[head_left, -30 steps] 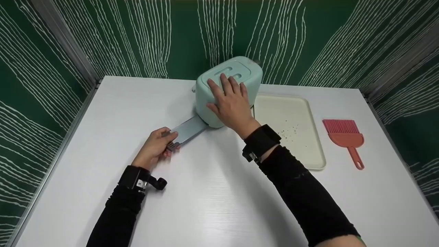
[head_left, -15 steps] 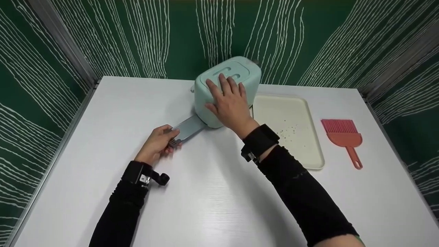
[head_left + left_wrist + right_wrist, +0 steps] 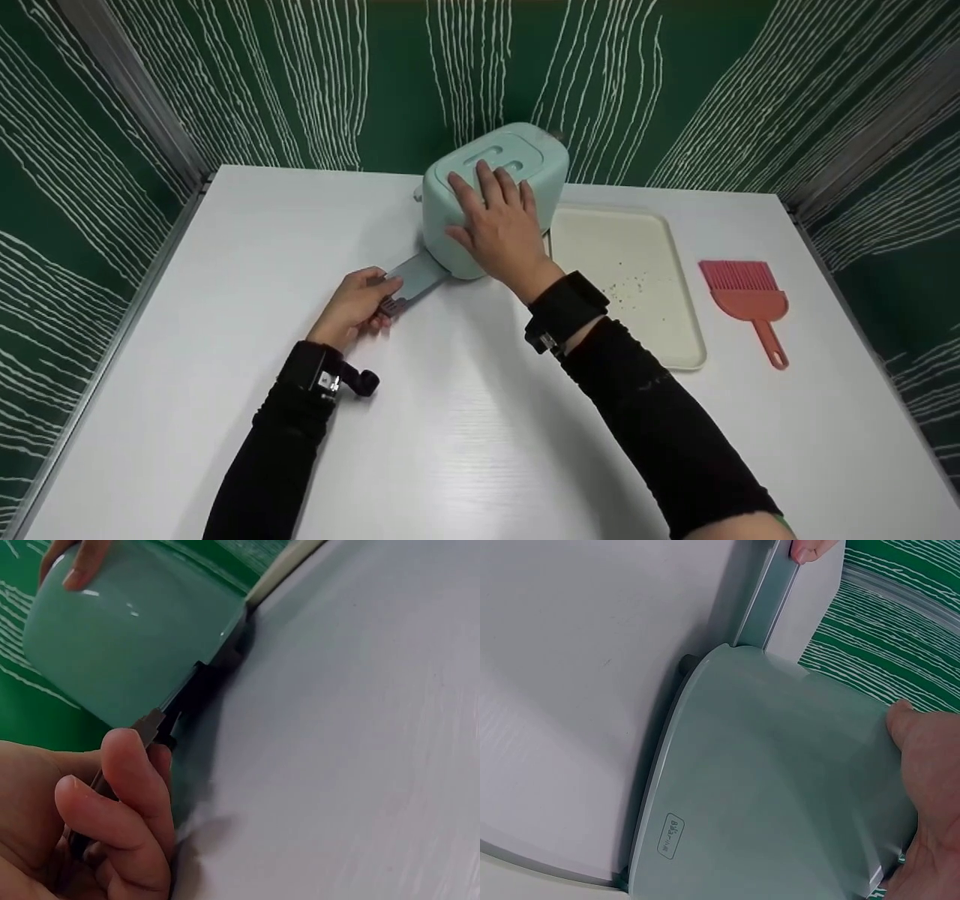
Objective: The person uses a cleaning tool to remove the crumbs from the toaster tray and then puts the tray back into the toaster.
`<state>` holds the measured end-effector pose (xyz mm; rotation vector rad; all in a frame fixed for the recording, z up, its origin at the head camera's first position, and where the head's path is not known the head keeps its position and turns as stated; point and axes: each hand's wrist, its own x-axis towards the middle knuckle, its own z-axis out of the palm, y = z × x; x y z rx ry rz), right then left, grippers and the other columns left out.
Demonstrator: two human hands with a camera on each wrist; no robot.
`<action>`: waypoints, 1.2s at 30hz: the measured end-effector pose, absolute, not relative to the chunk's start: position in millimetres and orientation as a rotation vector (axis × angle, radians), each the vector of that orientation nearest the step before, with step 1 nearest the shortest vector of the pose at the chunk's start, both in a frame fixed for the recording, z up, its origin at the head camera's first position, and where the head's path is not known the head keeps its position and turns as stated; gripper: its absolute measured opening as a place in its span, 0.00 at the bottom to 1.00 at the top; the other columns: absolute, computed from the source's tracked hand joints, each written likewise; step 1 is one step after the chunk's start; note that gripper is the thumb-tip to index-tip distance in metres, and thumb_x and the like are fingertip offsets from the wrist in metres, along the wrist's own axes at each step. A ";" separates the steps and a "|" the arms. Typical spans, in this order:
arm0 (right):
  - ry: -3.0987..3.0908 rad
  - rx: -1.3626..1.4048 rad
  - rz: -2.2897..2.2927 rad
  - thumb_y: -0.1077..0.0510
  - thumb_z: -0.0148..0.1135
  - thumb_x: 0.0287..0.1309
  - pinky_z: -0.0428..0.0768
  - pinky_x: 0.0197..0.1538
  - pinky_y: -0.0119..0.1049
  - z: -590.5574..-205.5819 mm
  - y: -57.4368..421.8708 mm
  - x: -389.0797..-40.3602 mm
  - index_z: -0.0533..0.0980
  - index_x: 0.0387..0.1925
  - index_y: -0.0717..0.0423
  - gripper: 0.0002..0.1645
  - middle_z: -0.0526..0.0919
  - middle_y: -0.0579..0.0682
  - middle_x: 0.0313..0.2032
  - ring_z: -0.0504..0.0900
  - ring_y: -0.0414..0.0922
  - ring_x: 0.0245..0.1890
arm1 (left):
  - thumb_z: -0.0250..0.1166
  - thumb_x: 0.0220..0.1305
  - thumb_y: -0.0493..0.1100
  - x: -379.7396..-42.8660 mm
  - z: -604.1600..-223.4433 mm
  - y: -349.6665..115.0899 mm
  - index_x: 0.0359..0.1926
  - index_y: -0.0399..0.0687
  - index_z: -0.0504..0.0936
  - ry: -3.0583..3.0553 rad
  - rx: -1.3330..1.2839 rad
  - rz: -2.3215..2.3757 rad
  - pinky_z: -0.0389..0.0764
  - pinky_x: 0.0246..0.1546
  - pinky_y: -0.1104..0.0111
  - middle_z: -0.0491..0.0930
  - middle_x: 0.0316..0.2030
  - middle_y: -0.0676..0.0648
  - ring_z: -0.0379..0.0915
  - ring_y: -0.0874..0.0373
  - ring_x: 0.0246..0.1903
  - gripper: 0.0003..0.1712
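In the head view, a mint-green toaster (image 3: 444, 229) with a lid on top stands at the back of the white table. A flat grey crumb tray (image 3: 420, 277) sticks out of its lower left end. My left hand (image 3: 354, 304) pinches the crumb tray's outer end between thumb and fingers; the left wrist view shows the curled fingers (image 3: 135, 799) close up. My right hand (image 3: 506, 236) rests on the toaster with fingers spread over the lid edge and near side. How much of the crumb tray sits inside the toaster is hidden.
A cream rectangular tray (image 3: 637, 244) with scattered dark crumbs (image 3: 628, 291) lies right of the toaster, partly behind my right wrist. Farther right lies a red brush (image 3: 750, 304) with pink bristles. A green wall (image 3: 405, 82) with white lines rises behind the table.
My left hand has moved up and right toward the toaster, and less of the crumb tray shows outside it. My right hand stays in place on the toaster.
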<state>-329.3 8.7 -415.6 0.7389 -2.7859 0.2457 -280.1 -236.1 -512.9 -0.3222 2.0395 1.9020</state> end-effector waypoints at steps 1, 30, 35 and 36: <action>-2.788 0.739 0.248 0.36 0.55 0.80 0.57 0.83 0.70 -415.6 8.6 -329.2 0.55 0.85 0.43 0.42 0.55 0.63 0.84 0.57 0.65 0.83 | 0.64 0.80 0.48 -280.0 -513.1 -234.9 0.50 0.42 0.75 2.057 -0.320 1.903 0.71 0.12 0.78 0.77 0.23 0.53 0.75 0.65 0.13 0.13; -2.772 0.729 0.240 0.36 0.57 0.79 0.58 0.83 0.70 -417.4 8.7 -329.3 0.56 0.85 0.43 0.43 0.56 0.63 0.84 0.58 0.64 0.82 | 0.65 0.80 0.47 -282.6 -521.8 -227.3 0.54 0.37 0.75 2.256 -0.277 1.876 0.79 0.16 0.78 0.86 0.22 0.50 0.82 0.66 0.15 0.17; -2.779 0.730 0.250 0.37 0.56 0.79 0.57 0.83 0.70 -417.1 8.6 -329.2 0.56 0.85 0.43 0.43 0.55 0.63 0.84 0.58 0.64 0.82 | 0.66 0.79 0.45 -283.1 -521.8 -226.9 0.57 0.35 0.72 2.179 -0.297 1.961 0.81 0.18 0.78 0.87 0.24 0.49 0.83 0.66 0.15 0.19; -2.777 0.730 0.251 0.37 0.57 0.79 0.57 0.83 0.70 -417.2 8.6 -329.2 0.56 0.85 0.43 0.43 0.55 0.63 0.84 0.58 0.65 0.82 | 0.67 0.78 0.44 -283.2 -521.6 -226.7 0.58 0.35 0.71 2.143 -0.308 1.992 0.83 0.19 0.77 0.87 0.25 0.48 0.83 0.66 0.15 0.20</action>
